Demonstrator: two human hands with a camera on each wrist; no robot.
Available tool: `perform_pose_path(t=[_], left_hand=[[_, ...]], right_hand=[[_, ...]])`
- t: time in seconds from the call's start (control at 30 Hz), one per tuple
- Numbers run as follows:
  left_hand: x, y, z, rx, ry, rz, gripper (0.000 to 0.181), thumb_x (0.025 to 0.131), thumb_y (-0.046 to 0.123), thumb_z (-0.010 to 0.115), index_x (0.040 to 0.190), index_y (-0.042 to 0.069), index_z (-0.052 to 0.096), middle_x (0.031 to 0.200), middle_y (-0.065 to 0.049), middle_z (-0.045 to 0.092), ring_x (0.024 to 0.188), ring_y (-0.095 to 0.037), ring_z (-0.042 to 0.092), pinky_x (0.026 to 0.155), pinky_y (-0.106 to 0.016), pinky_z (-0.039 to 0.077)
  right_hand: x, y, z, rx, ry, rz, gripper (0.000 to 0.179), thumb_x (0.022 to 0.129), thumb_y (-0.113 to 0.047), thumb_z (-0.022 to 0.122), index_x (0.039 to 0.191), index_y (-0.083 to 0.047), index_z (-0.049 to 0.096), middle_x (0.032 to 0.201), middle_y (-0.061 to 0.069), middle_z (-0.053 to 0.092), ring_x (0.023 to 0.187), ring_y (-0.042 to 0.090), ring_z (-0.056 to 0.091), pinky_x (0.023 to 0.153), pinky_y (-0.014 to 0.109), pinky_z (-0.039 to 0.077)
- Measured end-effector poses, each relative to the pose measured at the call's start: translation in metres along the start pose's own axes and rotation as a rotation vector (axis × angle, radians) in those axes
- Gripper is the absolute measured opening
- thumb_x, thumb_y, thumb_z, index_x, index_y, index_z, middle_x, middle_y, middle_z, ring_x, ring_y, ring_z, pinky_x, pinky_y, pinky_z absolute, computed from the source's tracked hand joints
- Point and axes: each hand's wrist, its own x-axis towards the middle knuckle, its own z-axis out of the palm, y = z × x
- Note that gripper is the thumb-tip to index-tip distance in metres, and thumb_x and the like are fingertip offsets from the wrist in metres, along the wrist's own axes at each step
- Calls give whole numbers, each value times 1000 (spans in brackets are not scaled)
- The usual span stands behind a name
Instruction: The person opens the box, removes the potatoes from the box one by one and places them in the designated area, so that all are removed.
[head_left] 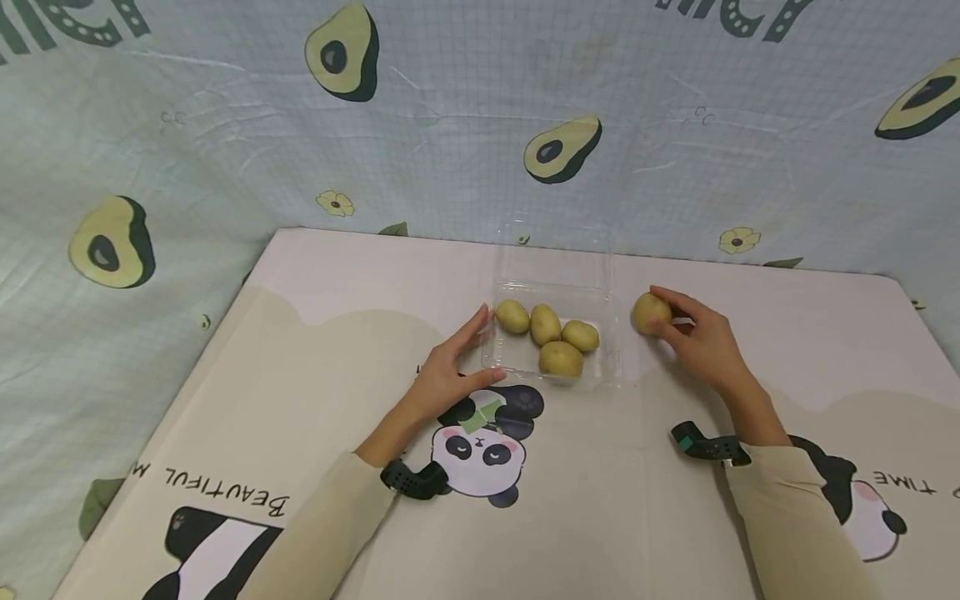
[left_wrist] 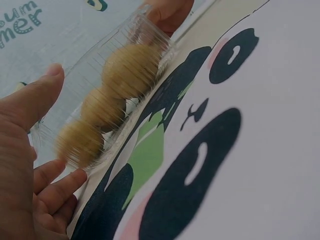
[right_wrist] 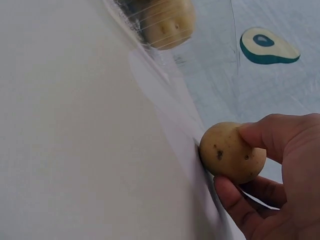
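A clear plastic clamshell box (head_left: 517, 358) lies with its lid (head_left: 555, 267) tipped back on the table. Inside are several potatoes (head_left: 561, 359), one larger at the front. My left hand (head_left: 438, 379) rests at the box's left side, thumb near the front corner and fingers along the left wall. In the left wrist view, that hand (left_wrist: 30, 130) spreads its thumb and fingers at the box's end. Right of the box, my right hand (head_left: 708, 342) pinches another potato (head_left: 650, 314) between thumb and fingers. The right wrist view shows this potato (right_wrist: 232, 152) close over the table.
The table (head_left: 585, 500) wears a pale cover printed with pandas and lettering. Behind it hangs a light blue cloth (head_left: 450, 125) with avocado prints. A black band (head_left: 416, 481) sits on the left wrist, another band (head_left: 708, 443) on the right.
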Motion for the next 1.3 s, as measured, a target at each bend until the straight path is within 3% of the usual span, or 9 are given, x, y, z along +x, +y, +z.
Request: perform_pose_path(t=[0.33,0.6,0.97,1.3], left_hand=[[0,0,0,-5,0,-7,83,85,7,71,151,2,21,152,-14,30,134,-34,37,112,-48,22],[0,1,0,-11,-3,2,83,85,6,71,151,0,21,152,-17,30,134,-36,37,111,-50,23],[1,0,1,0,-1,-8,82,85,6,70,151,2,22,152,-16,30,134,-35,37,112,-50,21],[2,0,1,9,0,-10,82,85,8,71,151,1,22,152,-16,30,134,-34,37,112,-50,21]], right_hand=[[-3,2,1,-9,29,10,46,97,-18,58,139,-4,49,129,20,53,104,21,50,78,6,39],[-2,3,1,-26,42,-16,43,97,-13,55,139,-2,49,128,21,50,97,14,44,77,11,38],[-4,7,0,-35,33,-2,55,94,-20,63,142,-2,45,135,22,47,106,30,52,79,10,38],[-3,10,1,-40,60,10,59,90,-20,68,141,-1,45,129,23,50,102,31,54,78,12,39]])
